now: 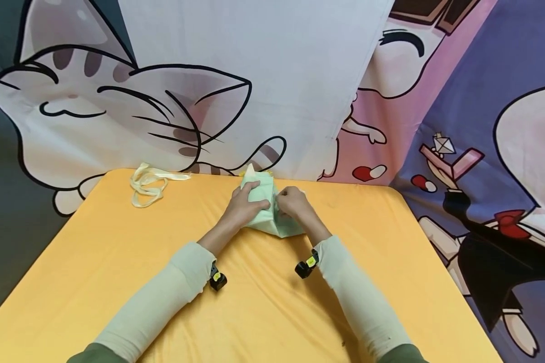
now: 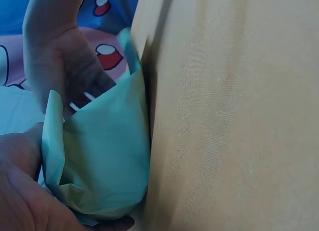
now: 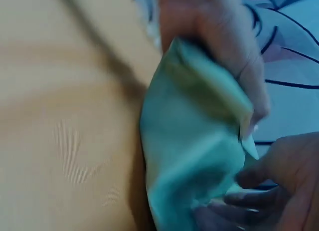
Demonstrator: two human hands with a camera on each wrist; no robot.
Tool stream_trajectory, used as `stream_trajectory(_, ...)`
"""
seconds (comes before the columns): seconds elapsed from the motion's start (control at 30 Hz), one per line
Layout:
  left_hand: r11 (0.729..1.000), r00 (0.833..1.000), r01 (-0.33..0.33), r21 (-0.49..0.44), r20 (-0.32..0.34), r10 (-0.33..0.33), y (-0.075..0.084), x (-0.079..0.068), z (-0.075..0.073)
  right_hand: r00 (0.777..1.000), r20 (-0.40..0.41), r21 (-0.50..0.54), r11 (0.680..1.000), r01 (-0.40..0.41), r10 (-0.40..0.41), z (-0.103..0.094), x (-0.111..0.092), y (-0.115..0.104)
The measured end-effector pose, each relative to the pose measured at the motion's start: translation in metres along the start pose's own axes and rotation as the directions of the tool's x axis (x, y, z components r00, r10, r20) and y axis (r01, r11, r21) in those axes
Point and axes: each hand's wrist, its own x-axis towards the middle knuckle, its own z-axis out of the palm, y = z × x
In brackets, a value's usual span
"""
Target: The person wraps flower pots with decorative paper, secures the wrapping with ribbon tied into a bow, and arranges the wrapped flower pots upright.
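Note:
A pale green paper-wrapped package [image 1: 265, 219] stands on the table between the two hands, with a pointed corner sticking up at its far end. My left hand [image 1: 250, 201] grips its left side, thumb across the near face. In the left wrist view, folded flaps of the wrapping [image 2: 107, 146] show, one standing up beside the left hand [image 2: 25, 186]. At the package's right side, my right hand [image 1: 295, 201] has its fingers bent at the paper edge. The right wrist view shows that right hand's [image 3: 284, 186] thumb and fingers at the wrapping [image 3: 194, 141], fingertips partly hidden by it.
A cream ribbon [image 1: 147, 184] lies loosely looped at the table's far left. The table wears a wrinkled yellow cloth [image 1: 245, 312]. Behind its far edge hangs a cartoon-print curtain [image 1: 300, 75]. Small yellow bits show behind the package.

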Motion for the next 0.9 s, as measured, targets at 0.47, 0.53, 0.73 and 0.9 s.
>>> stream_trajectory(0.47, 1.000, 1.000, -0.005, 0.014, -0.011, 0.006, -0.003, 0.001, 0.000, 0.957, -0.077, -0.469, 0.837, -0.283, 0.281, -0.040, 0.041, 0.047)
stream_trajectory(0.53, 1.000, 1.000, -0.006, 0.017, -0.015, 0.007, -0.003, 0.001, 0.000, 0.964, -0.043, -0.444, 0.859, -0.253, 0.261, -0.051, 0.035, 0.043)
stream_trajectory(0.73, 1.000, 1.000, 0.000, 0.023, -0.030, 0.001, -0.002, 0.000, 0.000, 0.974, 0.016, -0.207, 0.953, -0.220, 0.228, -0.068, -0.009, 0.002)
stream_trajectory(0.9, 0.999, 0.999, 0.002, 0.054, -0.054, 0.001, -0.001, 0.000, 0.002, 0.978, 0.104, -0.175, 0.971, -0.163, 0.183, -0.069, -0.024, -0.014)
